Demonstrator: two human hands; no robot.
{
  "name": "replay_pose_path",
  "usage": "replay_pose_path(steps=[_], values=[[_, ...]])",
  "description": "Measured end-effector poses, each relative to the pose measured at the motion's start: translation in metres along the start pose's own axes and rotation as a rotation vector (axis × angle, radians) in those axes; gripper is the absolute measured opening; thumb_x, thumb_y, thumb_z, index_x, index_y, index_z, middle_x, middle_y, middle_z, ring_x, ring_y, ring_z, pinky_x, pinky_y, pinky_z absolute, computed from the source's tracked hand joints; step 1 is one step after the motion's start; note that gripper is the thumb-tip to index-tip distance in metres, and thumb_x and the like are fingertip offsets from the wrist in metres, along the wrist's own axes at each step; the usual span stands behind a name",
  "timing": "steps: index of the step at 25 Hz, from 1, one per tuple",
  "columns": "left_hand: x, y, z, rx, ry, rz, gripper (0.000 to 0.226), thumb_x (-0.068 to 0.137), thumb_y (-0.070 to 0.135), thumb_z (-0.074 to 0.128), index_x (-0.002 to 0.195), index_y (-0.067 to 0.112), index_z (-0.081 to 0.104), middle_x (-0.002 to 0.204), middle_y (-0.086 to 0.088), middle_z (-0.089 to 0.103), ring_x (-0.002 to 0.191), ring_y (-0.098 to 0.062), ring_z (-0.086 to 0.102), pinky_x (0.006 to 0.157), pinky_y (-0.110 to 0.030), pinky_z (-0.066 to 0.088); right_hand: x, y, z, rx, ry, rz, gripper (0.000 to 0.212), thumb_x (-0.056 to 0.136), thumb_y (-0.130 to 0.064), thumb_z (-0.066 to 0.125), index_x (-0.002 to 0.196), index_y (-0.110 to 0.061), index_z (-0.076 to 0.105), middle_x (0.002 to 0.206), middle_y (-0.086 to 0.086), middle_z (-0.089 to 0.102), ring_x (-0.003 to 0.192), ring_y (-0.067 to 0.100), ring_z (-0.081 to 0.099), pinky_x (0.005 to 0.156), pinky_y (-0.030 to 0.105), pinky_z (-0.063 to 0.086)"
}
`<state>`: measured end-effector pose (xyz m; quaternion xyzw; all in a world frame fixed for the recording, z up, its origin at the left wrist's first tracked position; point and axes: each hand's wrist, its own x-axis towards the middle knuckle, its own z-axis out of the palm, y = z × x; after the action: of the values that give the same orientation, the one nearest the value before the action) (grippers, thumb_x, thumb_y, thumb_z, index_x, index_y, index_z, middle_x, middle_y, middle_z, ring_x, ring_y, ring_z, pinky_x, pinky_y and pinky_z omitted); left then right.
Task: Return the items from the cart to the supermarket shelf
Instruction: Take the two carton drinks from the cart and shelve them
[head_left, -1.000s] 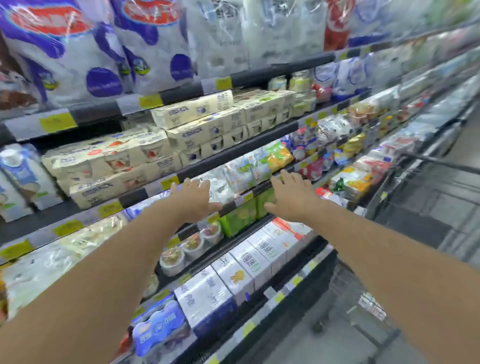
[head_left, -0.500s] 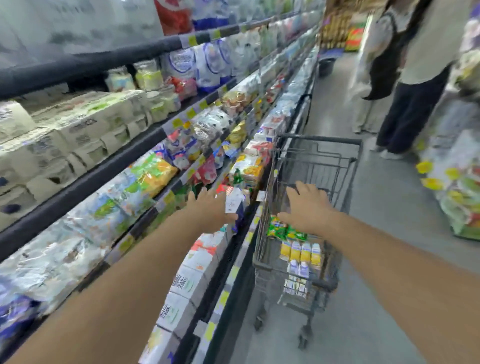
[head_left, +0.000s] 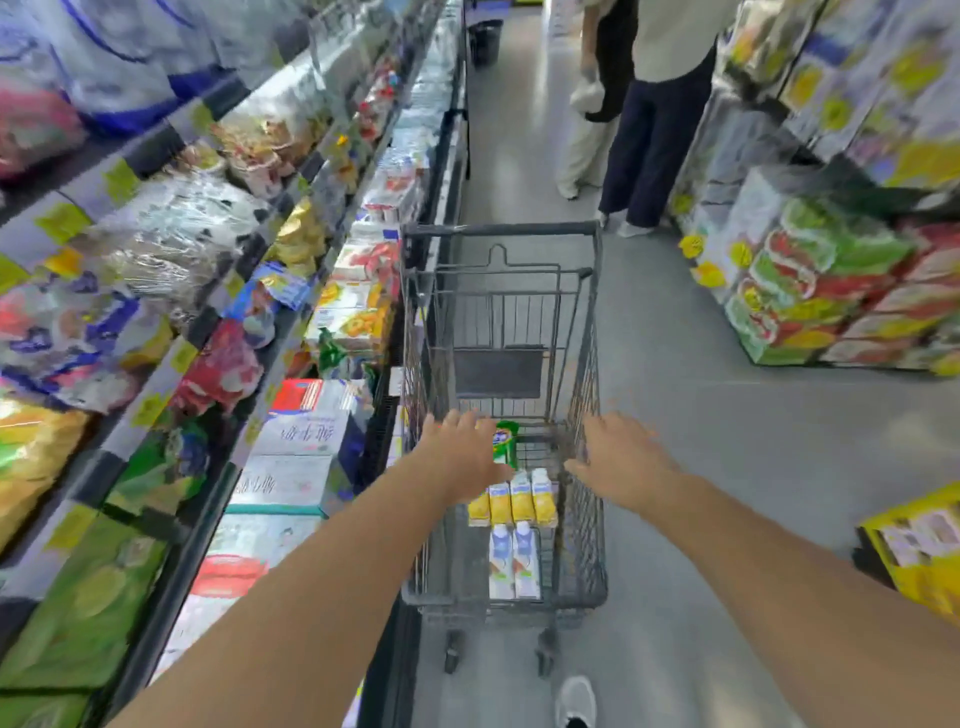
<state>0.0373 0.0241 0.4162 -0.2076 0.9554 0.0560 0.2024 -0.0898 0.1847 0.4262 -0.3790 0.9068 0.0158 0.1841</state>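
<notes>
A grey wire cart (head_left: 501, 291) stands in the aisle beside the shelf (head_left: 218, 322) on the left. In its basket lie a green packet (head_left: 506, 441), a row of yellow cartons (head_left: 519, 501) and two white-and-blue cartons (head_left: 514, 564). My left hand (head_left: 460, 454) hovers over the basket's left side, fingers spread, just beside the green packet. My right hand (head_left: 621, 460) hangs over the basket's right rim, also with fingers apart. Neither hand holds anything.
Two people (head_left: 639, 104) stand ahead at the aisle's right side. Stacked product displays (head_left: 831, 280) line the right. A yellow box (head_left: 919, 540) sits at the right edge. The shelf carries bags, cartons and cup packs. My shoe (head_left: 575, 701) shows below the cart.
The view has swung from the shelf to the cart. Both hands have left the shelf front and moved right, over the cart basket. The image is blurred by motion.
</notes>
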Motion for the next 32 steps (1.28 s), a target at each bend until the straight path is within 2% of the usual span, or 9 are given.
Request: replay_pose_path(steps=[3, 8, 12, 15, 19, 24, 27, 30, 32], values=[[0.054, 0.013, 0.040, -0.061, -0.091, -0.017, 0.076, 0.094, 0.060, 0.040, 0.151, 0.011, 0.026, 0.154, -0.017, 0.031, 0.144, -0.036, 0.025, 0.117, -0.058, 0.019, 0.047, 0.023, 0.039, 0.082, -0.121, -0.003, 0.049, 0.095, -0.042, 0.050, 0.129, -0.008, 0.050, 0.125, 0.014, 0.056, 0.117, 0.031, 0.054, 0.098, 0.042, 0.047], [0.130, 0.014, 0.130, -0.187, -0.276, -0.146, 0.071, 0.094, 0.059, 0.041, 0.147, 0.012, 0.033, 0.151, -0.015, 0.037, 0.139, -0.035, 0.034, 0.114, -0.052, 0.028, 0.132, 0.037, 0.130, 0.221, -0.381, 0.010, 0.017, 0.092, -0.031, 0.049, 0.088, -0.016, 0.056, 0.096, 0.012, 0.063, 0.089, 0.029, 0.064, 0.073, 0.035, 0.050], [0.167, 0.005, 0.217, -0.372, -0.419, -0.239, 0.064, 0.096, 0.054, 0.044, 0.143, 0.011, 0.036, 0.147, -0.013, 0.041, 0.135, -0.033, 0.038, 0.109, -0.047, 0.036, 0.178, 0.025, 0.213, 0.294, -0.497, 0.079, 0.021, 0.095, -0.021, 0.051, 0.075, -0.013, 0.050, 0.091, 0.012, 0.065, 0.092, 0.032, 0.065, 0.066, 0.029, 0.042], [0.195, 0.001, 0.285, -0.495, -0.485, -0.313, 0.066, 0.096, 0.049, 0.047, 0.147, 0.010, 0.031, 0.152, -0.012, 0.036, 0.139, -0.032, 0.035, 0.111, -0.043, 0.036, 0.207, 0.016, 0.280, 0.324, -0.539, 0.163, 0.013, 0.096, -0.019, 0.052, 0.097, -0.009, 0.060, 0.100, 0.015, 0.065, 0.106, 0.034, 0.065, 0.072, 0.031, 0.044], [0.224, 0.005, 0.352, -0.620, -0.550, -0.359, 0.051, 0.098, 0.040, 0.048, 0.133, 0.003, 0.048, 0.137, -0.018, 0.051, 0.126, -0.033, 0.049, 0.098, -0.036, 0.042, 0.227, 0.017, 0.362, 0.360, -0.514, 0.309, 0.032, 0.094, -0.018, 0.055, 0.125, -0.010, 0.056, 0.128, 0.016, 0.061, 0.116, 0.034, 0.061, 0.085, 0.034, 0.048], [0.239, 0.013, 0.382, -0.768, -0.537, -0.403, 0.031, 0.093, 0.022, 0.054, 0.110, -0.003, 0.061, 0.117, -0.025, 0.062, 0.112, -0.038, 0.058, 0.088, -0.039, 0.048, 0.229, 0.017, 0.423, 0.493, -0.581, 0.365, 0.024, 0.089, -0.019, 0.056, 0.106, -0.007, 0.067, 0.109, 0.013, 0.070, 0.100, 0.033, 0.067, 0.072, 0.032, 0.051], [0.243, 0.014, 0.391, -0.874, -0.516, -0.432, 0.008, 0.087, 0.015, 0.059, 0.085, 0.008, 0.059, 0.100, -0.023, 0.062, 0.107, -0.040, 0.060, 0.087, -0.041, 0.049, 0.230, 0.022, 0.451, 0.587, -0.577, 0.417, 0.035, 0.075, -0.031, 0.066, 0.097, -0.004, 0.064, 0.099, 0.017, 0.070, 0.090, 0.032, 0.068, 0.071, 0.038, 0.057], [0.240, 0.010, 0.396, -1.010, -0.570, -0.636, 0.036, 0.080, 0.026, 0.072, 0.097, 0.005, 0.049, 0.108, -0.014, 0.058, 0.103, -0.033, 0.065, 0.078, -0.041, 0.056, 0.223, 0.018, 0.427, 0.561, -0.543, 0.497, 0.049, 0.073, -0.040, 0.075, 0.106, -0.006, 0.064, 0.106, 0.014, 0.068, 0.099, 0.031, 0.067, 0.069, 0.032, 0.051], [0.238, 0.008, 0.398, -1.031, -0.611, -0.712, 0.055, 0.078, 0.035, 0.075, 0.116, 0.004, 0.051, 0.120, -0.011, 0.056, 0.101, -0.026, 0.065, 0.071, -0.034, 0.053, 0.222, 0.020, 0.419, 0.502, -0.566, 0.509, 0.050, 0.074, -0.044, 0.076, 0.108, -0.008, 0.066, 0.110, 0.012, 0.068, 0.105, 0.030, 0.064, 0.081, 0.033, 0.053]])
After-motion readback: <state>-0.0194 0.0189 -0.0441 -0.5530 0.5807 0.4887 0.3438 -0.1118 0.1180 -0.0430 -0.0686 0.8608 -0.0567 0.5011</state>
